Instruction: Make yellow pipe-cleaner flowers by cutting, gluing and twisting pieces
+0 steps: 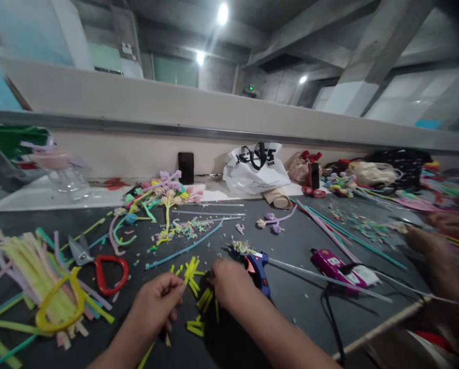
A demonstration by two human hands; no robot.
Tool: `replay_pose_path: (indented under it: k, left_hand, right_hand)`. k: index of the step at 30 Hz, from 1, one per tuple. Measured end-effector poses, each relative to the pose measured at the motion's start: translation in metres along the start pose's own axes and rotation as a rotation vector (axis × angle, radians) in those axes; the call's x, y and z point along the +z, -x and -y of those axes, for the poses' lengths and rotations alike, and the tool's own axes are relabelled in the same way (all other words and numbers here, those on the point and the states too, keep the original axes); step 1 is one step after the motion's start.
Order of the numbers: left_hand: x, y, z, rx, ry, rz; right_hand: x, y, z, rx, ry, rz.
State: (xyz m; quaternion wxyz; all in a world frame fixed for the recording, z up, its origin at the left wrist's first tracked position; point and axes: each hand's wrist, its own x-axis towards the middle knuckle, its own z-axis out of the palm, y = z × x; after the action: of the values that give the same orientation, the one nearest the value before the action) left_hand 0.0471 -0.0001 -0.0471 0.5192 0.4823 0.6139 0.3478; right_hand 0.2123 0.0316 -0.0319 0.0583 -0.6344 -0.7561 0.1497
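My left hand [158, 300] is closed in a pinch, thumb against forefinger. What it holds is too small to make out; a cluster of short yellow pipe cleaner pieces [192, 274] lies right at its fingertips. My right hand [229, 282] is curled downward above more cut yellow pieces [205, 300], its fingertips mostly hidden behind its back. Just beyond and beside it lies a dark blue glue gun [261, 271] with a clear glue stick [329, 281] sticking out behind. Bent yellow pieces [195, 326] lie below, between my hands.
Red-and-yellow-handled scissors [81, 251] rest on a pipe cleaner bundle [29, 266] at left. Finished flowers [168, 184], a phone [186, 167] and a white bag [256, 169] stand behind. A purple device [335, 266] with cables lies right, near another person's blurred hand [433, 256].
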Motion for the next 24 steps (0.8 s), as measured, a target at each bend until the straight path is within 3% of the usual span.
replay_pose_path:
  k: [4, 8, 12, 17, 21, 24]
  left_hand:
    - [0.011, 0.004, -0.023, 0.026, -0.006, 0.089]
    - [0.027, -0.001, -0.033, 0.055, 0.034, 0.052]
    - [0.037, -0.005, -0.031, 0.022, 0.076, 0.088]
    - [0.041, -0.003, -0.024, -0.022, 0.101, 0.083]
    - [0.040, -0.005, -0.018, -0.079, 0.143, 0.093]
    - [0.039, -0.007, -0.018, -0.088, 0.163, 0.097]
  right_hand:
    - [-0.002, -0.002, -0.011, 0.006, -0.104, -0.030]
    - [-0.016, -0.008, -0.031, 0.037, -0.293, -0.063]
    - [-0.032, -0.015, -0.043, 0.075, -0.664, -0.013]
    - [-0.046, -0.012, -0.040, 0.021, -1.175, 0.017]
    - [-0.051, -0.006, -0.035, -0.005, -1.345, 0.063]
    - [-0.049, -0.004, -0.032, -0.082, -1.319, 0.018]
